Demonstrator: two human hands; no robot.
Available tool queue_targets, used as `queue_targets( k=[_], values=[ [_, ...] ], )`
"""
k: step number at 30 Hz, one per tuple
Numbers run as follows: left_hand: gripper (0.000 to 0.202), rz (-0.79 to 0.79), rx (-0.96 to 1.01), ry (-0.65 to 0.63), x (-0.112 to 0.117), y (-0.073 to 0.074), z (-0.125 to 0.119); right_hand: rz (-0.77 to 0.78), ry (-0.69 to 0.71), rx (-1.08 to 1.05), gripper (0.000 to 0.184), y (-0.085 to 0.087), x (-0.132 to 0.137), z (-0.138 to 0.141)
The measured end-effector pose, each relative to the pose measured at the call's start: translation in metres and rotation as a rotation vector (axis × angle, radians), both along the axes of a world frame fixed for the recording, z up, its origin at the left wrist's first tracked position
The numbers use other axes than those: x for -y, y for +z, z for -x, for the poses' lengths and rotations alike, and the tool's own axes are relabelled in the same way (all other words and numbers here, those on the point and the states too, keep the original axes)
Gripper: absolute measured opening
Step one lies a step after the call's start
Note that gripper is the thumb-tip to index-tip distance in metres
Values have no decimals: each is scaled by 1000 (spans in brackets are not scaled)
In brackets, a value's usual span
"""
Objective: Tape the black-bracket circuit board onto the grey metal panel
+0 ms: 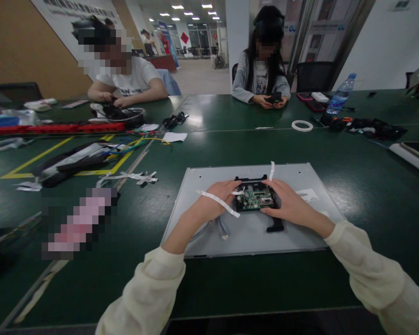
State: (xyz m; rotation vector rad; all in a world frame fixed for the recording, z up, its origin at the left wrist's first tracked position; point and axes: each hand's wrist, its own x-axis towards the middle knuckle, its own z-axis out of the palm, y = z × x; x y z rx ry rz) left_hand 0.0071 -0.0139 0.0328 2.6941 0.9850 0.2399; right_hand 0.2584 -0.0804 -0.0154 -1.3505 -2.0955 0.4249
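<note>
Cream sleeves (143,293) come nearest on my feed, reaching over the dark green worktop (258,288). Past them I see a flat grey panel (310,237) lying on it, with a grey cable (223,229) and a black piece (275,226) on its near half. Around the panel's middle I have a black housing (238,204) with a green circuit board (254,199) showing inside, between both hands. On the right hand (291,204), the grip spans the housing's right side, thumb at the near edge and fingers at the far corner, holding it. The left hand (212,201) touches the left side; I cannot tell how tight its grip is. One white strip (228,208) crosses that hand; another (272,170) stands by the right fingers. Farther off, I make out a white ring (302,130), a water bottle (340,97) and two people (134,79) seated opposite.
</note>
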Motion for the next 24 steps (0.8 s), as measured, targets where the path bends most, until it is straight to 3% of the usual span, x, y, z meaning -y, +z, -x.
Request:
queue_targets(
  k=[8, 12, 15, 20, 24],
  values=[
    [42, 63, 11, 16, -4, -4, 0, 19, 5, 9, 71, 0, -1, -1],
    [42, 59, 5, -4, -6, -5, 0, -37, -73, -97, 48, 5, -2, -4],
    [42, 30, 3, -22, -7, -5, 1, -94, -170, -312, 30, 12, -3, -9],
    [38, -189, 38, -27, -4, 4, -1, 170, -185, -805, 19, 22, 0, -13],
    [30, -476, -57, -24, 6, 17, -10, 324, -104, -910, 21, 28, 7, 0]
  ],
)
